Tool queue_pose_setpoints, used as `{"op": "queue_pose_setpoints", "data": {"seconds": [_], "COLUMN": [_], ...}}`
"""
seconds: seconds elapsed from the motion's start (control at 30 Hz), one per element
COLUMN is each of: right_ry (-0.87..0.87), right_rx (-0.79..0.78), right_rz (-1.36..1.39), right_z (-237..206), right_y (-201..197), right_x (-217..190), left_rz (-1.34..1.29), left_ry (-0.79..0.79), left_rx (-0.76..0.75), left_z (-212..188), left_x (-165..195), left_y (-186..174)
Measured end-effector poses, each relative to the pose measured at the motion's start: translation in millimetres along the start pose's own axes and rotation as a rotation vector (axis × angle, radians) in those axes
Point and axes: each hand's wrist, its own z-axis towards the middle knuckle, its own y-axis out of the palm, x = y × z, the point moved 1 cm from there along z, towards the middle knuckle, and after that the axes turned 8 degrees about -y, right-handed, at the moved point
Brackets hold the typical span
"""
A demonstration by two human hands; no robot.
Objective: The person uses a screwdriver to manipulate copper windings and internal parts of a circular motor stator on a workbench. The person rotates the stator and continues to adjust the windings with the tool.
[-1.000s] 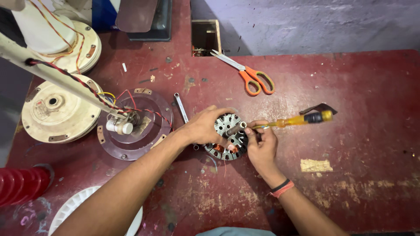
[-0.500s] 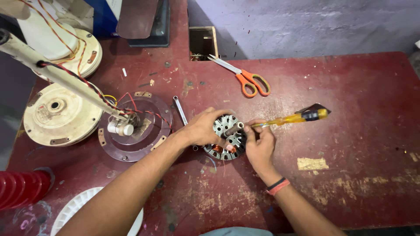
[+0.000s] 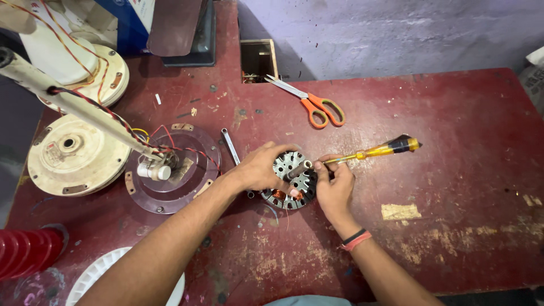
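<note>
Centre frame, on the counter [image 3: 453, 170]: your left hand [image 3: 262, 168] still clasps the fan stator [image 3: 292, 180]; right hand [image 3: 334, 184] grasps the yellow screwdriver [image 3: 374, 152], now tilted lower toward the stator's shaft — probing continues.

Blue carton [image 3: 127, 22], top left, behind cream fan housings: white panel on its face. Small red-and-white rectangular label [image 3: 52, 148] on rim of lower cream motor cover [image 3: 85, 164]. No screens or signs.
</note>
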Motion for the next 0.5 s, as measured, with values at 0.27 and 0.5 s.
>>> {"op": "queue_pose_setpoints", "data": {"seconds": [0.27, 0.5], "right_ry": [-0.082, 0.066], "right_rx": [-0.098, -0.002], "right_rz": [0.002, 0.22], "right_z": [-4, 3], "right_y": [-2, -5], "right_x": [2, 17], "left_rz": [-0.005, 0.023], "left_ry": [0.006, 0.016], "left_rx": [0.016, -0.001], "left_z": [-2, -3], "left_x": [2, 2], "left_y": [-2, -1]}}
